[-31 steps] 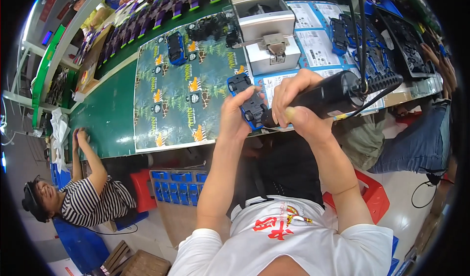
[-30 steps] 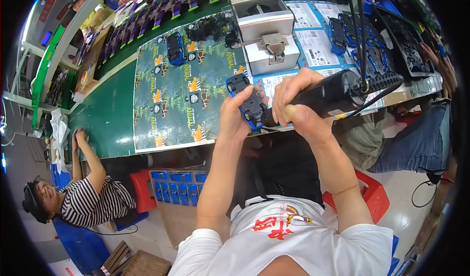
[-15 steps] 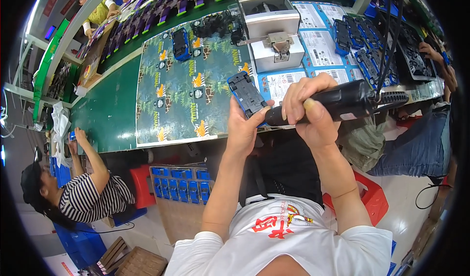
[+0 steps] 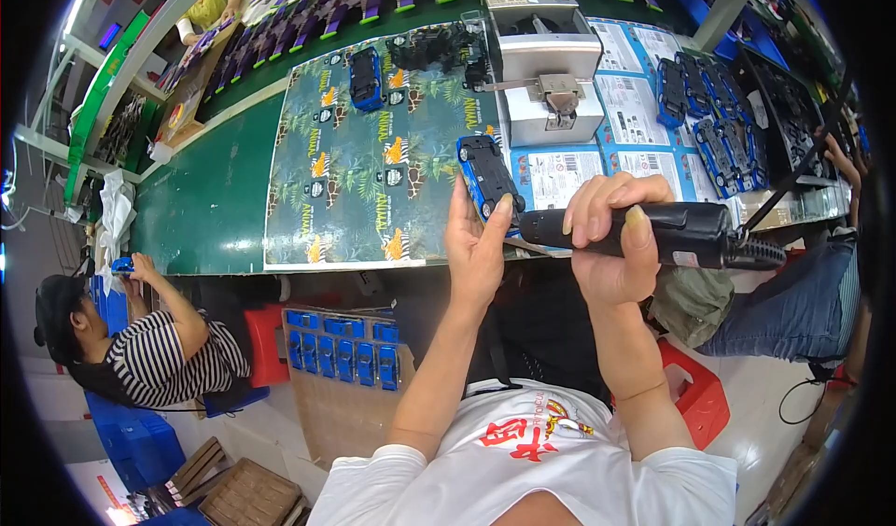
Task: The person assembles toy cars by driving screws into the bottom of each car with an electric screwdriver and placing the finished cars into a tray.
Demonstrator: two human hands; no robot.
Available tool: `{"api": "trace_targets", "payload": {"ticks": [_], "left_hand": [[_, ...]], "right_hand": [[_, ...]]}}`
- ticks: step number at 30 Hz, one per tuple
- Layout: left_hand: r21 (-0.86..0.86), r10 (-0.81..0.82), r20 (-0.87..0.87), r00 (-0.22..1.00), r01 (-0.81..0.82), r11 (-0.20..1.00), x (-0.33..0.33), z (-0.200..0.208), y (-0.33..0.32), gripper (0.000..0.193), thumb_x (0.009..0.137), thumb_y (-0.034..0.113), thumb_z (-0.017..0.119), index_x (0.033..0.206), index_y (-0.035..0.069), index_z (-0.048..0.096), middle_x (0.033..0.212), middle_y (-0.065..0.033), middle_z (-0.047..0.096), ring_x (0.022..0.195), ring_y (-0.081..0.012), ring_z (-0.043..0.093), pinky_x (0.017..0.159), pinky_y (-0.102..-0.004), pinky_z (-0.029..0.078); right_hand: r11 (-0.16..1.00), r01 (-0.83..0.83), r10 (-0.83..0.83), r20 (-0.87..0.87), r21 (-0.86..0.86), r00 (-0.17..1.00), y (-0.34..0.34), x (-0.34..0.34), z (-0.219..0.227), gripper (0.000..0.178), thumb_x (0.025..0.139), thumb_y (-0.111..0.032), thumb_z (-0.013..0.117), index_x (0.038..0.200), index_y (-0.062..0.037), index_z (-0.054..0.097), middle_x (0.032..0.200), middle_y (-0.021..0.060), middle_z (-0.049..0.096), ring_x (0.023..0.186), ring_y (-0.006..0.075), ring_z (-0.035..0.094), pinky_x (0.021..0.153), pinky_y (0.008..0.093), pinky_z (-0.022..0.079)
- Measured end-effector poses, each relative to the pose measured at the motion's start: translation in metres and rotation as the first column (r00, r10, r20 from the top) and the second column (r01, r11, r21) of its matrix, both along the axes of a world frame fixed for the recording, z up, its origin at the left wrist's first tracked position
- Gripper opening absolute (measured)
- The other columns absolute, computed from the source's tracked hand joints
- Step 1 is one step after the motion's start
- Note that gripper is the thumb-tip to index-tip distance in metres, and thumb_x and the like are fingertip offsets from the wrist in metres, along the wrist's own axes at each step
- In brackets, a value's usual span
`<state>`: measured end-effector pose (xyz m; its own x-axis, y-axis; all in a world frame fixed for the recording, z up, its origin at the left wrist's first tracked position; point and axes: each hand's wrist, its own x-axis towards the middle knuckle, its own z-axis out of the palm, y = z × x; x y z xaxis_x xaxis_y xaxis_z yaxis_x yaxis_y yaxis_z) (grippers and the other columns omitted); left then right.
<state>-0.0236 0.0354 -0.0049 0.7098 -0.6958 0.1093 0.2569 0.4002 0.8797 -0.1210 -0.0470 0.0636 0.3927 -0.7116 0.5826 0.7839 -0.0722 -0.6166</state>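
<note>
Left hand [image 4: 476,263], now shifted toward near end of blue-and-black plastic toy car [image 4: 483,176], pinches it nearside of white boxy machine [image 4: 546,64], baring mid-underside; right hand [image 4: 611,266] wraps black cylindrical driver [image 4: 691,229].

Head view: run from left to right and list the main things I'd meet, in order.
Striped-shirted co-worker → lone blue toy car on the patterned sheet → held blue toy car in the left hand → black power tool gripped by the right hand → another co-worker's hand.
</note>
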Motion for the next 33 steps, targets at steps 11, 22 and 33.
{"api": "trace_targets", "payload": {"ticks": [11, 22, 33], "left_hand": [[0.094, 0.276, -0.039, 0.96, -0.271, 0.958, 0.005, -0.005, 0.021, 0.052, 0.095, 0.01, 0.065, 0.139, -0.006, 0.041, 0.119, -0.0107, 0.062, 0.098, -0.0117, 0.06, 0.086, -0.0244, 0.049], [-0.018, 0.26, -0.209, 0.943, -0.269, 0.963, 0.012, -0.014, 0.025, 0.047, 0.095, 0.009, 0.066, 0.136, -0.004, 0.05, 0.107, -0.0086, 0.067, 0.089, -0.011, 0.064, 0.077, -0.0263, 0.055], [-0.074, 0.002, -0.205, 0.979, -0.018, 0.997, 0.029, -0.015, 0.041, 0.046, 0.102, 0.028, 0.054, 0.136, -0.003, 0.049, 0.118, -0.0182, 0.066, 0.101, -0.0318, 0.069, 0.082, -0.0394, 0.059]], "right_hand": [[0.999, -0.005, 0.004, 0.035, 0.037, 0.999, 0.028, 0.025, 0.003, 0.022, 0.091, -0.02, 0.064, 0.098, -0.0044, 0.05, 0.069, 0.0066, 0.052, 0.058, 0.0159, 0.051, 0.057, 0.0311, 0.047], [0.999, 0.024, -0.024, 0.006, -0.027, 1.0, 0.036, 0.021, 0.018, 0.03, 0.096, -0.037, 0.055, 0.096, -0.0084, 0.049, 0.068, 0.0033, 0.048, 0.055, 0.0146, 0.046, 0.054, 0.0292, 0.04], [0.986, 0.164, -0.162, -0.051, 0.038, 0.985, -0.016, 0.014, 0.001, 0.008, 0.092, -0.006, 0.056, 0.097, -0.0038, 0.05, 0.071, 0.0078, 0.051, 0.058, 0.0172, 0.05, 0.059, 0.0316, 0.046]]}}
